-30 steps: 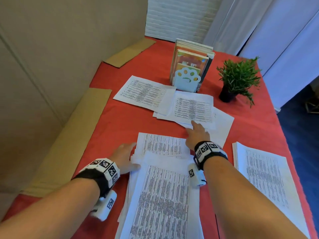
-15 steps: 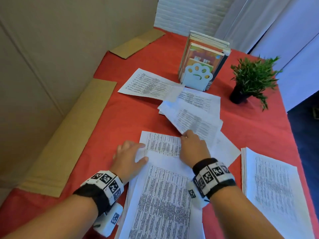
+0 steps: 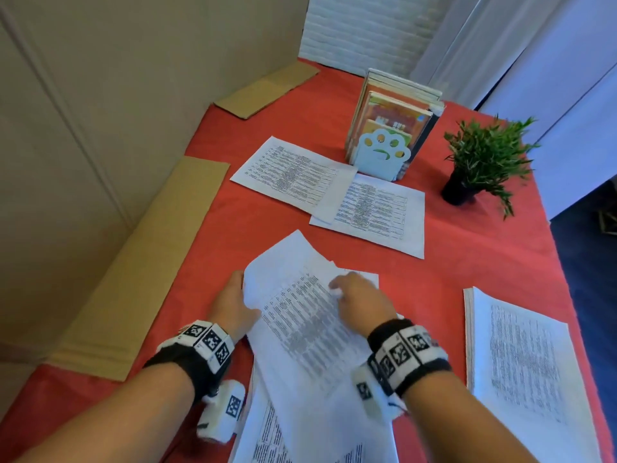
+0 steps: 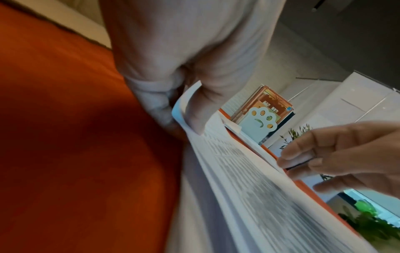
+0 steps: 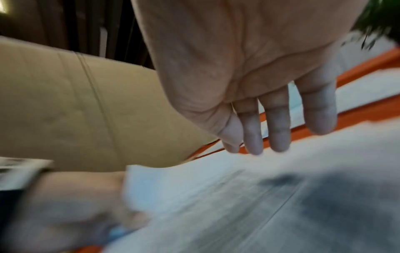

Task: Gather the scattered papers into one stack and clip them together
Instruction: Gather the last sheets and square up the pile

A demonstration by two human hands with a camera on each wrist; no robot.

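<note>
The thin, floppy, slippery sheet (image 3: 300, 295) is pinched at its edge by the left hand (image 3: 233, 304), steadied by the flat, unclenched right hand (image 3: 362, 304).

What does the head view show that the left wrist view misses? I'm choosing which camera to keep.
Only the head view: two loose sheets near the bookend, a separate paper stack at the right, cardboard strips. Only the left wrist view: the left hand gripping the pile's edge, thumb over it. Both: the gathered pile, right hand, paw-shaped bookend.
</note>
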